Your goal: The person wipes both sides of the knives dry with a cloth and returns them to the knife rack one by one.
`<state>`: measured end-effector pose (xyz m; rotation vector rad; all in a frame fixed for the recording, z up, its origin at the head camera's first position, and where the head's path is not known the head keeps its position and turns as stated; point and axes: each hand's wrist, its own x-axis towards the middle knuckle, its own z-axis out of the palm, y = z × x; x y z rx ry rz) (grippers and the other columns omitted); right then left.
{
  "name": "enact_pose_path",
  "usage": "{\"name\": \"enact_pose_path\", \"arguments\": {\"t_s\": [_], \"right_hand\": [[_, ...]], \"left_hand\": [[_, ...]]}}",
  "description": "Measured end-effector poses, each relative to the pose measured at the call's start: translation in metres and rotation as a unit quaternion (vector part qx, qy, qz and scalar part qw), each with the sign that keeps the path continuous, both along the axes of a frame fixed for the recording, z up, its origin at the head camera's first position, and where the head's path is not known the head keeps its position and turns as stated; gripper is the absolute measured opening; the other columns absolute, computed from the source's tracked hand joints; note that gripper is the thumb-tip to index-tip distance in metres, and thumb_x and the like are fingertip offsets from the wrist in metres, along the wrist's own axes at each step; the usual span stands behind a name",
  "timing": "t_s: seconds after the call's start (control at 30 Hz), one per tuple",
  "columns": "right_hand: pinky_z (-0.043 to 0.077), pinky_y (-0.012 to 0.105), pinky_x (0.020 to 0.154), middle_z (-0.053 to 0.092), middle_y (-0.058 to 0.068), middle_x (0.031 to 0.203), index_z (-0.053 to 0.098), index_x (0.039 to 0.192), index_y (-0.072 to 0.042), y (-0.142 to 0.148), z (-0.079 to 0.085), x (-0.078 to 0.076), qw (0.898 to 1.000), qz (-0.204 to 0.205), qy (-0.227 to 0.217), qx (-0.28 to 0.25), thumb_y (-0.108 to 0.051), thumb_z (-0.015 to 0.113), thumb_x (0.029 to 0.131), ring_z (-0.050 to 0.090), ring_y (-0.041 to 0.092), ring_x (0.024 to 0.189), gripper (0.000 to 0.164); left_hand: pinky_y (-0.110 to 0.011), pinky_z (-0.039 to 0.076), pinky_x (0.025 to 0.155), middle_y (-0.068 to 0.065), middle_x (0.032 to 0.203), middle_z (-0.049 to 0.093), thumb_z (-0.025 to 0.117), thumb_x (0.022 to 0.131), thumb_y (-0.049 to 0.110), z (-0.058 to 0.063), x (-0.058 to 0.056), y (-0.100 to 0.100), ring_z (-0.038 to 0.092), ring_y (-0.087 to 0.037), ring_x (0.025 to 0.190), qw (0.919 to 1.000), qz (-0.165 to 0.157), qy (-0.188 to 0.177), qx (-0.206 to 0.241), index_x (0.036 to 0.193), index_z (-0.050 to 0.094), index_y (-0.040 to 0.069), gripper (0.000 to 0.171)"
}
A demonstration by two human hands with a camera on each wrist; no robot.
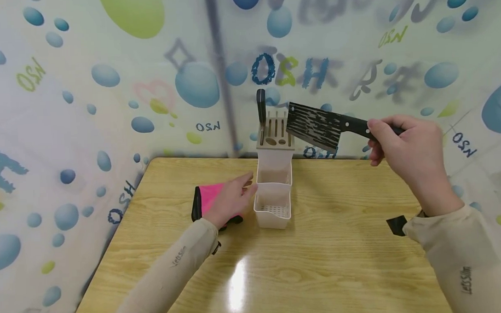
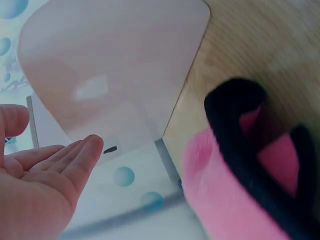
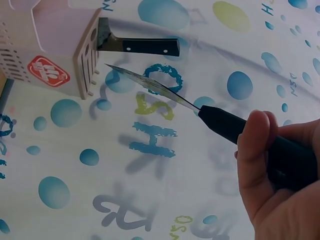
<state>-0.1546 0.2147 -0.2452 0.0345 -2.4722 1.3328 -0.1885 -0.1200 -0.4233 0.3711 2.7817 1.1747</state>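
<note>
My right hand (image 1: 416,146) grips the black riveted handle of a cleaver (image 1: 315,126), whose dark-patterned blade points left beside the top of a knife holder (image 1: 273,149). In the right wrist view the cleaver (image 3: 227,122) appears nearly edge-on, its tip close to the slotted top. A second knife (image 1: 261,103) stands in the holder's left slot, black handle up. The holder is pale, with a slotted top and two open compartments in front. My left hand (image 1: 231,201) is at the holder's left side, fingers extended; the left wrist view shows the hand (image 2: 50,180) beside the smooth side wall.
A pink cloth item with black edging (image 1: 208,197) lies on the wooden table (image 1: 340,245), under and left of my left forearm. Behind the table hangs a wall covering (image 1: 346,42) printed with bubbles and lettering, close behind the holder.
</note>
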Motion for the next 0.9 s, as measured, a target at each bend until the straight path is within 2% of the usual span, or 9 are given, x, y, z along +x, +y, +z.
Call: {"name": "enact_pose_path", "arguments": {"t_s": [0.1, 0.4, 0.7, 0.9], "right_hand": [[0.058, 0.023, 0.055, 0.064, -0.015, 0.06, 0.075, 0.103, 0.001, 0.001, 0.002, -0.001, 1.0, -0.002, -0.011, 0.016, -0.035, 0.062, 0.103, 0.063, 0.01, 0.05, 0.039], [0.057, 0.022, 0.055, 0.064, -0.007, 0.061, 0.074, 0.105, 0.001, 0.001, 0.009, -0.006, 0.998, 0.004, -0.027, 0.052, -0.039, 0.059, 0.104, 0.062, 0.013, 0.051, 0.043], [0.053, 0.021, 0.06, 0.066, -0.003, 0.062, 0.074, 0.099, -0.003, -0.005, 0.016, -0.009, 0.994, 0.007, -0.044, 0.1, -0.045, 0.055, 0.104, 0.064, 0.016, 0.051, 0.046], [0.053, 0.024, 0.057, 0.068, 0.002, 0.063, 0.073, 0.098, -0.003, -0.01, 0.021, -0.011, 0.99, 0.01, -0.059, 0.124, -0.044, 0.053, 0.105, 0.066, 0.018, 0.053, 0.046]], "left_hand": [[-0.045, 0.051, 0.109, -0.02, 0.149, 0.056, 0.054, 0.109, 0.027, -0.004, 0.0, 0.003, 0.063, -0.031, 0.129, 0.9999, 0.001, -0.003, 0.017, 0.155, 0.043, 0.0, 0.055], [-0.045, 0.052, 0.108, -0.022, 0.144, 0.06, 0.055, 0.108, 0.02, -0.009, 0.001, 0.006, 0.063, -0.033, 0.128, 0.9996, -0.009, 0.011, 0.024, 0.153, 0.045, -0.003, 0.052], [-0.045, 0.053, 0.106, -0.023, 0.139, 0.063, 0.056, 0.106, 0.014, -0.015, 0.002, 0.01, 0.064, -0.031, 0.127, 0.9985, -0.005, 0.035, 0.043, 0.152, 0.047, -0.003, 0.05], [-0.045, 0.054, 0.105, -0.023, 0.138, 0.064, 0.055, 0.106, 0.013, -0.017, 0.003, 0.012, 0.065, -0.031, 0.125, 0.9977, -0.001, 0.042, 0.053, 0.152, 0.047, -0.003, 0.049]]}}
